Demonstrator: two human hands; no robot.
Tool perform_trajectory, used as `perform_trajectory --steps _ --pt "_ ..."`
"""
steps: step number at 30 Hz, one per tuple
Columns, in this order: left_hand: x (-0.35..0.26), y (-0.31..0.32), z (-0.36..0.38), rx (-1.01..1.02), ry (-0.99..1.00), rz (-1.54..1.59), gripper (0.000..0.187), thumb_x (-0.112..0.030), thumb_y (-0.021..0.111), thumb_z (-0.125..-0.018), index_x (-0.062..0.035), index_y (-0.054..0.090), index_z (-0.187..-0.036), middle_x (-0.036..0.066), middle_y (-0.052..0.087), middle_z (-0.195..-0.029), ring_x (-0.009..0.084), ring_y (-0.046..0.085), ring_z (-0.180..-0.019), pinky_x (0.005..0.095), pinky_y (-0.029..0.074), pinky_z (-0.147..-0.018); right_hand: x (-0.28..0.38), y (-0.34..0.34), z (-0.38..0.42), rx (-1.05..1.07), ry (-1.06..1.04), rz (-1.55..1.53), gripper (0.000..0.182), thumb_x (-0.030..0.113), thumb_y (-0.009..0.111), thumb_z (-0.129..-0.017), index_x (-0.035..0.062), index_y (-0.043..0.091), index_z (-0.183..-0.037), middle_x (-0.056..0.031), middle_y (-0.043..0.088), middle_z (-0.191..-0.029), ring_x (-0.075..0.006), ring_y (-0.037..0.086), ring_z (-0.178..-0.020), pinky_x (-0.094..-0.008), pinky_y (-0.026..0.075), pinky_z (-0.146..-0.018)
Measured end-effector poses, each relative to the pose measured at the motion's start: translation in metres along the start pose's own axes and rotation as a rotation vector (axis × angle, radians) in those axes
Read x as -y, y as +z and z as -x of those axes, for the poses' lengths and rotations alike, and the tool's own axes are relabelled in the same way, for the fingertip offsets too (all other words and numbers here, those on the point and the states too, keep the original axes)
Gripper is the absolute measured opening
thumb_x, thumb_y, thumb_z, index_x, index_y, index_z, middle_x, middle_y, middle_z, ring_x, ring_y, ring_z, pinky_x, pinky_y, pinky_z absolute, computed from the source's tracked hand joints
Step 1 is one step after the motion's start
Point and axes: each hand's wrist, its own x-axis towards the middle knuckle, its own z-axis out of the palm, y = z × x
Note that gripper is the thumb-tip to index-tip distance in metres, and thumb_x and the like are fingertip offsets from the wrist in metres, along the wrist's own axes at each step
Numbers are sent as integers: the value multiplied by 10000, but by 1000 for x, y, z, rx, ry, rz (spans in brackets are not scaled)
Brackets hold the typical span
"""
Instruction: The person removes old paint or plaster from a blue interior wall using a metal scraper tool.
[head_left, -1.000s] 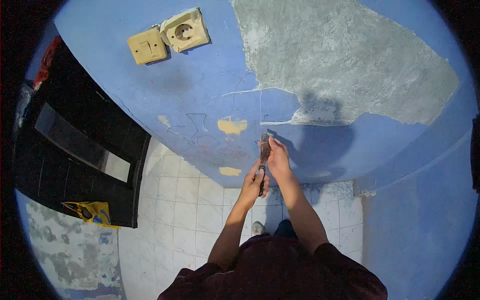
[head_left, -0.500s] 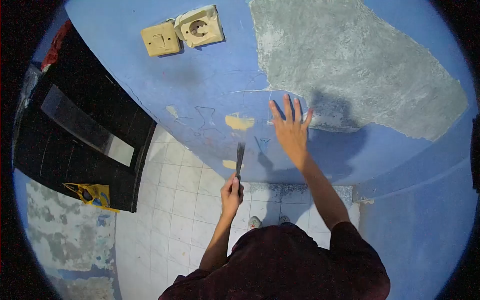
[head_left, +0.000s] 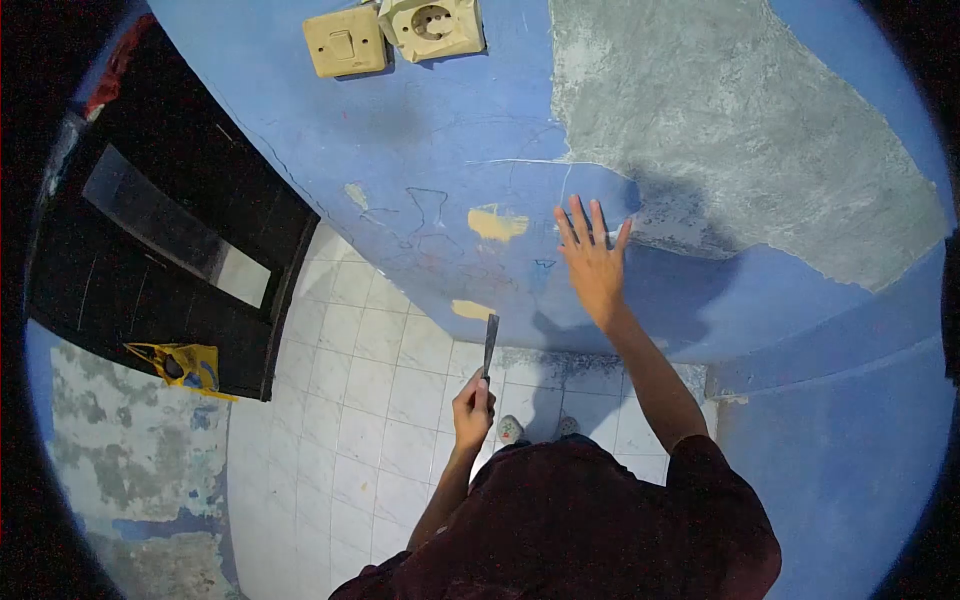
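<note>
My left hand (head_left: 473, 412) is closed round the handle of a scraper (head_left: 490, 345) with a narrow dark blade pointing up, its tip near the lower yellowish patch (head_left: 471, 310). Fingers spread, my right hand (head_left: 597, 265) lies against the blue wall (head_left: 400, 150), just below the edge of a large bare grey area (head_left: 690, 110). A thin white line runs along the wall above this hand. Between the hands, higher up, is another yellowish patch (head_left: 497, 224), with pen scribbles around it.
A light switch (head_left: 344, 43) and a socket (head_left: 433, 24) sit at the top of the wall. To the left stands dark furniture (head_left: 130, 270) with a yellow bag (head_left: 190, 368) by its lower end. White floor tiles (head_left: 350, 400) lie below, with two feet on them.
The scraper in my left hand has moved down, away from the upper yellowish patch. My right hand remains spread on the wall. The whole view has shifted a little.
</note>
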Motion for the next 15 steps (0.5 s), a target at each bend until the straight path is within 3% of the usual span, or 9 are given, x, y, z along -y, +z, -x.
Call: perform_trajectory --steps 4,6,7,9,10,12,13,15 --pt "-17 -2 -11 36 87 -68 384 -253 493 -998 -17 532 -1298 -72 374 -577 24 339 -468 200 277 -418 5 -7 10 21 -4 7 607 362 609 -878 236 396 -1432 -15 210 -1559 -264 195 -1424 -672 147 -1081" --pt "-18 -4 -18 53 116 -73 392 -264 501 -995 -19 538 -1298 -67 391 -574 22 344 -473 196 276 -420 6 -18 21 88 -24 -232 477 244 619 -856 122 540 -1310 -49 195 -1563 -262 147 -1440 -638 170 -1097" --pt "-20 -3 -20 37 128 -76 379 -260 503 -994 -16 557 -1279 -62 406 -578 25 351 -479 201 282 -429 9 -23 27 84 -20 -227 477 244 619 -856 122 540 -1310 -49 195 -1563 -262 147 -1440 -638 170 -1097" --pt "-22 4 -27 24 142 -75 368 -256 505 -992 -13 577 -1259 -57 421 -582 29 357 -485 205 288 -438 15 -32 41 62 -34 -546 363 233 619 -867 69 616 -1191 -135 349 -1484 -317 309 -1373 -557 265 -1096" --pt "-22 10 -32 25 211 -135 363 -258 524 -982 0 598 -1226 -46 446 -587 34 379 -498 212 304 -453 21 -29 51 61 -33 -542 363 233 619 -867 69 616 -1191 -135 349 -1484 -317 309 -1373 -557 265 -1096" --pt "-23 22 -42 30 278 -195 361 -261 543 -971 13 620 -1193 -35 470 -592 39 400 -510 219 320 -468 37 -9 71 162 275 -1233 322 256 618 -903 35 633 -1137 -154 542 -1299 -311 511 -1206 -455 407 -1014" --pt "-25 29 -48 13 361 -294 362 -268 570 -954 22 632 -1162 -26 491 -598 44 416 -528 225 335 -483 43 -4 73 162 280 -1230 322 256 618 -903 35 633 -1137 -154 542 -1299 -311 511 -1206 -455 407 -1014" --pt "-39 46 -53 9 429 -443 375 -283 650 -897 21 649 -1115 -7 537 -610 52 440 -560 234 371 -511 53 2 77 392 833 -1999 341 277 590 -941 -10 616 -1123 -115 656 -1080 -225 621 -1026 -361 499 -873"
